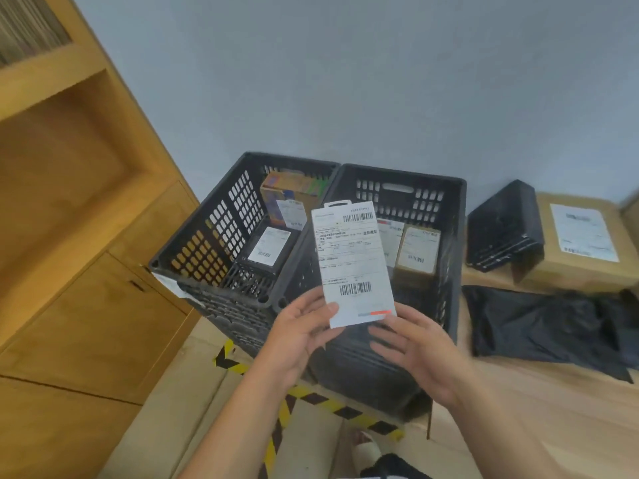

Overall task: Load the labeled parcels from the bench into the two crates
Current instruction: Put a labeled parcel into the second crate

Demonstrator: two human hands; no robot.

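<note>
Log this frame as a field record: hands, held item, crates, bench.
held item: white labeled parcel, upright, label facing camera, in front of the crates
left hand: grips parcel's lower left edge
right hand: open, fingertips at parcel's lower right corner
left crate: holds a colourful box and a dark parcel
right crate: holds at least two labeled parcels, one brown
bench: brown box, black bags, black parcel

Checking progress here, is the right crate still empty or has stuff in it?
Not empty: the right crate holds at least two labeled parcels.
</note>
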